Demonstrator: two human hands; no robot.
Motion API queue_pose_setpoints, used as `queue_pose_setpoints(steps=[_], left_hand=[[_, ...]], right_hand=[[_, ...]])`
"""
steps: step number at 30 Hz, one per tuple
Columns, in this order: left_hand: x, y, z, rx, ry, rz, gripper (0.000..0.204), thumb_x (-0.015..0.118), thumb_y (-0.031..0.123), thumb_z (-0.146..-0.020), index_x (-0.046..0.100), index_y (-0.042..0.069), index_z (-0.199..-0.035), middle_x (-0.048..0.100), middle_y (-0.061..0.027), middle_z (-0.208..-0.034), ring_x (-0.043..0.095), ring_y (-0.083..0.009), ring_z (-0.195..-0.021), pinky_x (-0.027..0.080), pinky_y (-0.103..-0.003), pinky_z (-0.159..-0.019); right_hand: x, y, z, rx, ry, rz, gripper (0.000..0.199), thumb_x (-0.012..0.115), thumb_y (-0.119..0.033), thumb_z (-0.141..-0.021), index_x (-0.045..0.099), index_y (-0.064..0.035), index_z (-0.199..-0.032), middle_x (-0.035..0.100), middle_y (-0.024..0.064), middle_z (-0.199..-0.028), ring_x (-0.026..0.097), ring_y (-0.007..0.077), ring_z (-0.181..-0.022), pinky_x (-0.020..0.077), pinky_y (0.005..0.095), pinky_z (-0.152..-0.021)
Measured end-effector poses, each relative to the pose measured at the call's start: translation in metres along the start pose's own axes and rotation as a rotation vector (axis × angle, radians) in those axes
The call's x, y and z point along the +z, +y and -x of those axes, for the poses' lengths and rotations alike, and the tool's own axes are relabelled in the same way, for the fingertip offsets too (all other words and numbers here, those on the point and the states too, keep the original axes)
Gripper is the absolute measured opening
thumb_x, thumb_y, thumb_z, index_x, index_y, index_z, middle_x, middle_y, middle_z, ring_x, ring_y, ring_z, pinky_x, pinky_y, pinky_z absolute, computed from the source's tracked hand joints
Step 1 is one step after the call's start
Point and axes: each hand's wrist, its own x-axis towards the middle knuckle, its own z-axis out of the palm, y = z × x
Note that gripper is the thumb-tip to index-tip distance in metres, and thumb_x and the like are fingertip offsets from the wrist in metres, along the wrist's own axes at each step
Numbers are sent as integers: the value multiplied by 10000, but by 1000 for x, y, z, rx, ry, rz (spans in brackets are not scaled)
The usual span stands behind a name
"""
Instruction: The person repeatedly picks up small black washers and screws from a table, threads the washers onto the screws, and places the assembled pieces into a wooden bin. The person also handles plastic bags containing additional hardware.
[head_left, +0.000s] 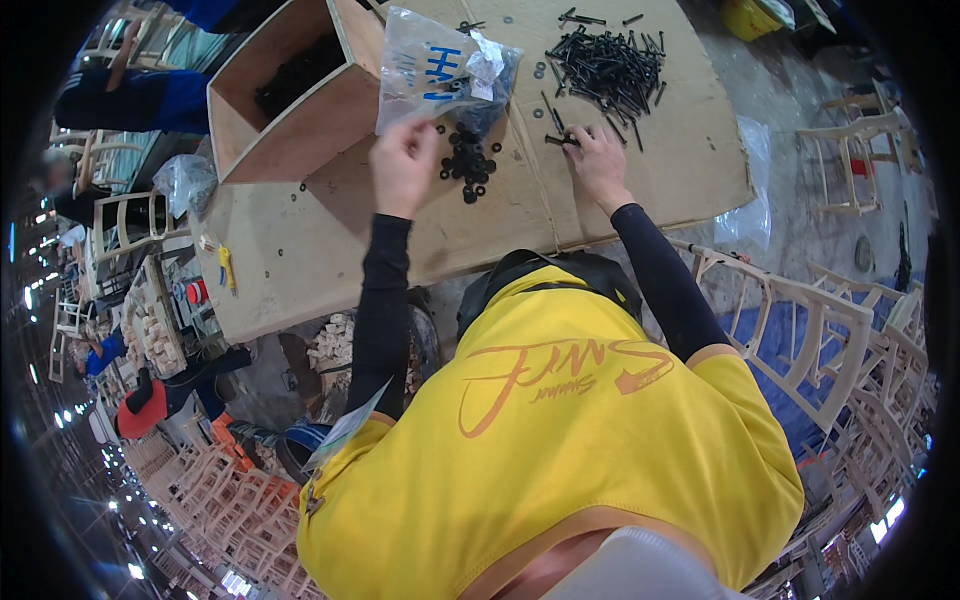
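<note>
My right hand (598,165) is closed round a black bolt (556,140) at the table's middle, just below a big pile of black bolts (610,72). A few loose bolts lie by its fingertips. My left hand (403,168), slightly blurred, is raised over the table with its fingers curled in. Whatever it may hold is hidden. Beside it lies a small heap of black washers (468,160). Above that heap rests a clear plastic bag (425,65) with blue marks, dark small parts in its right end and a crumpled white scrap on top.
A wooden box (290,140) with dark parts inside stands at the left on the cardboard-covered table (330,255). A yellow-handled cutter (226,268) lies near the left edge. Wooden chair frames (790,310) crowd the right side. Other people stand at the left.
</note>
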Motion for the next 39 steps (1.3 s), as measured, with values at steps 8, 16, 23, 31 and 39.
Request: queue_pose_setpoints(steps=[8, 16, 23, 31, 39], left_hand=[[83, -83, 92, -49, -264, -129, 267, 661, 64, -811, 606, 45, -1072, 557, -131, -1000, 617, -300, -814, 506, -376, -770], [90, -92, 90, -148, -145, -3, 155, 644, 51, -836, 628, 27, -988, 596, -121, -888, 637, -250, -762, 517, -346, -714], [87, -94, 72, -713, -252, 1012, 149, 536, 75, -982, 644, -3, -1049, 652, -41, -889, 642, -144, -764, 544, -267, -715], [79, -39, 66, -645, -389, 1097, 158, 594, 97, -959, 610, -5, -1079, 655, -67, -950, 647, -140, -797, 540, -260, -724], [89, -9, 69, -374, -375, 816, 151, 639, 117, -935, 644, 3, -1036, 659, -12, -866, 611, -73, -724, 491, -216, -646]], right_hand=[[4, -1, 13, -38, -51, 2, 233, 636, -161, -869, 637, -194, -1100, 597, 75, -942, 602, 277, -910, 497, 389, -721], [5, -12, 26, 125, -161, -156, 217, 618, -177, -902, 617, -113, -1109, 602, 109, -970, 608, 286, -864, 503, 411, -737], [34, -9, 32, 813, -485, -1504, 241, 571, -194, -984, 582, -28, -1158, 624, 19, -921, 618, 117, -791, 501, 261, -672], [-4, -61, 26, 866, -553, -1754, 367, 548, -147, -993, 488, -51, -1342, 611, 3, -966, 610, 92, -845, 534, 232, -765], [-8, -67, 23, 872, -651, -1756, 378, 561, -153, -987, 495, -56, -1346, 620, -13, -1011, 603, 61, -887, 528, 230, -796]])
